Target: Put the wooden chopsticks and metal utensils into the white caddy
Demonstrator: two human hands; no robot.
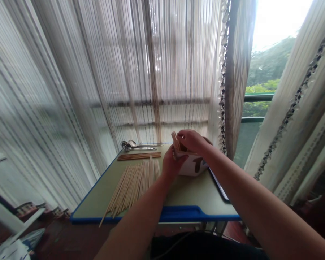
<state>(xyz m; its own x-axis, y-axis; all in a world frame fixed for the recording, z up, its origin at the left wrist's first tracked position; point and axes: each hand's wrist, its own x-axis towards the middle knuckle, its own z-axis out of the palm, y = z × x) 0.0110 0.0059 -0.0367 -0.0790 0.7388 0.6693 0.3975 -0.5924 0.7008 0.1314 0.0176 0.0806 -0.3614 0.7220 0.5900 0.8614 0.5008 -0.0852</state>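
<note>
A white box (188, 169) with a brown mark on its front stands on the right part of the table. My left hand (172, 164) is wrapped round its left side, thumb across the front. Several pale wooden chopsticks (175, 140) stick up at the box's left end. My right hand (192, 139) reaches over the rim with its fingers closed on them; its fingertips are partly hidden. Left of the box, many light chopsticks (134, 184) lie side by side on the table. Behind them lies a row of darker brown chopsticks (138, 156).
The table (94, 195) has a blue edge. A slotted metal ladle (126, 145) and another metal utensil lie at its back left. A flat dark-edged device (219, 186) sits under my right forearm. Sheer curtains (119, 72) hang behind, beside a window.
</note>
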